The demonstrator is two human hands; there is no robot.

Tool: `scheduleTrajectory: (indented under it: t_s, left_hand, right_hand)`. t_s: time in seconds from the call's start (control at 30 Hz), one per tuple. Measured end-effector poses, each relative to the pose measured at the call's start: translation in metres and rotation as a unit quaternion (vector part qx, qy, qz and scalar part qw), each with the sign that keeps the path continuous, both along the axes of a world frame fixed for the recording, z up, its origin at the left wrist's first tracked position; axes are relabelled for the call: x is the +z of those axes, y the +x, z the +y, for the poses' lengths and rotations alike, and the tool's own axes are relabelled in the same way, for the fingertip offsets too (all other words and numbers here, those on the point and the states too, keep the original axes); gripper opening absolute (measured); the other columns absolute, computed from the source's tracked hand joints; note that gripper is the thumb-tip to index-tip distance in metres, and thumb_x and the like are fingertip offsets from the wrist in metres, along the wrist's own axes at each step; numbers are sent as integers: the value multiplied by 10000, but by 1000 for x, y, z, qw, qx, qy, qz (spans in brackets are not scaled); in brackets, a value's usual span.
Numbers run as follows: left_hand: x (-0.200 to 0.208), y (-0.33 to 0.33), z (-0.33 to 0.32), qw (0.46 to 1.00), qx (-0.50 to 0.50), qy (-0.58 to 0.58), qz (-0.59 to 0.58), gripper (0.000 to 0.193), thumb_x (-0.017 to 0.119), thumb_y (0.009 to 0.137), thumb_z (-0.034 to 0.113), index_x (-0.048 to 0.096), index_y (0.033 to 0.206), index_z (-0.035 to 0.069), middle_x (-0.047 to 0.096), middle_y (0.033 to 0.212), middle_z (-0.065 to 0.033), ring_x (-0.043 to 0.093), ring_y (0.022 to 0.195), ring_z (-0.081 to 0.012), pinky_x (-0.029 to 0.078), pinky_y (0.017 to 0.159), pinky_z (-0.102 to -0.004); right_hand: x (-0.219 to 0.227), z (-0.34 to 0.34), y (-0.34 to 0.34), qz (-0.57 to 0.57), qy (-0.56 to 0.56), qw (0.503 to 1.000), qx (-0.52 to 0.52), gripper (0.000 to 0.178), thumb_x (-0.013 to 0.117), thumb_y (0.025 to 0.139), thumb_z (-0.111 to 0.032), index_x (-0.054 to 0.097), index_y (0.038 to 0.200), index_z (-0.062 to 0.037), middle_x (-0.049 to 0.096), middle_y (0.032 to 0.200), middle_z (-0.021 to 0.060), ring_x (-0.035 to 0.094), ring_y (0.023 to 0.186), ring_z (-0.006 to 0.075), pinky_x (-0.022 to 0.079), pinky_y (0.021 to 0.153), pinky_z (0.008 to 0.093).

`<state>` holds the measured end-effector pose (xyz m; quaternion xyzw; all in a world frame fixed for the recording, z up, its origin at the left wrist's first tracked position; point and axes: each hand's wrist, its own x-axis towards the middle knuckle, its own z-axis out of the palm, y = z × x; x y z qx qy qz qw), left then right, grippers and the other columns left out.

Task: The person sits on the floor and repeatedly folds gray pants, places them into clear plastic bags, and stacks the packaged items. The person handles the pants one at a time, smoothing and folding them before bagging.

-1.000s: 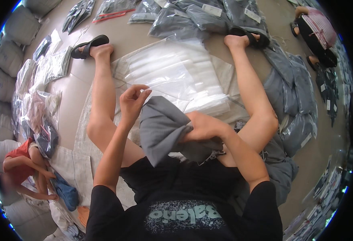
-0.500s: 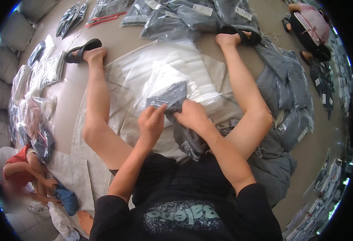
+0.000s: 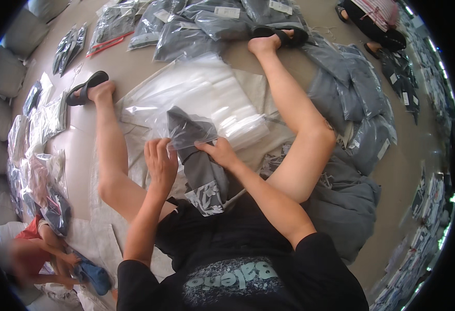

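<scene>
A dark grey garment [image 3: 199, 168] with a pale print near its lower end lies between my legs. Its far end is inside a clear plastic bag [image 3: 199, 129], whose mouth faces me. At the left edge of that mouth, my left hand [image 3: 161, 161] is closed on the plastic. My right hand [image 3: 221, 153] pinches the bag's right edge, with its thumb against the garment. Beneath the bag lies a stack of clear plastic bags [image 3: 222, 93], spread on a beige cloth [image 3: 251, 80].
Bagged grey garments [image 3: 219, 23] lie beyond my feet, and more bagged garments [image 3: 362, 93] lie to my right. A loose grey heap [image 3: 341, 217] sits by my right thigh. At lower left a person [image 3: 51, 243] handles blue cloth; another person [image 3: 375, 23] is at upper right.
The garment has gone from bunched in my hands to stretched out toward me, its print now showing. Both hands have shifted left in the picture, as has the whole view.
</scene>
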<state>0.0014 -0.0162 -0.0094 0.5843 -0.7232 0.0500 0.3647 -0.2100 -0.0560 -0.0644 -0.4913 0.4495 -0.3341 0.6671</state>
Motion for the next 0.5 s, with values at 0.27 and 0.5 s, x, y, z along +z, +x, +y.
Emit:
scheduleTrajectory:
  t_s: [0.27, 0.5]
  left_hand:
    - [-5, 3, -21, 987, 126, -38, 94, 268, 720, 899, -44, 535, 1081, 19, 546, 1179, -212, 564, 1108, -392, 456, 984, -476]
    - [-3, 21, -11, 979, 74, 91, 169, 195, 676, 949, -36, 610, 1116, 40, 626, 977, -185, 663, 889, -414, 534, 773, -462]
  right_hand:
    - [8, 4, 14, -151, 146, 978, -9, 341, 752, 998, -279, 752, 1211, -13, 760, 1058, 32, 689, 920, 104, 561, 804, 284]
    - [2, 3, 7, -159, 173, 972, -11, 404, 778, 979, -308, 736, 1225, 9, 759, 1061, 45, 705, 906, 133, 575, 787, 297]
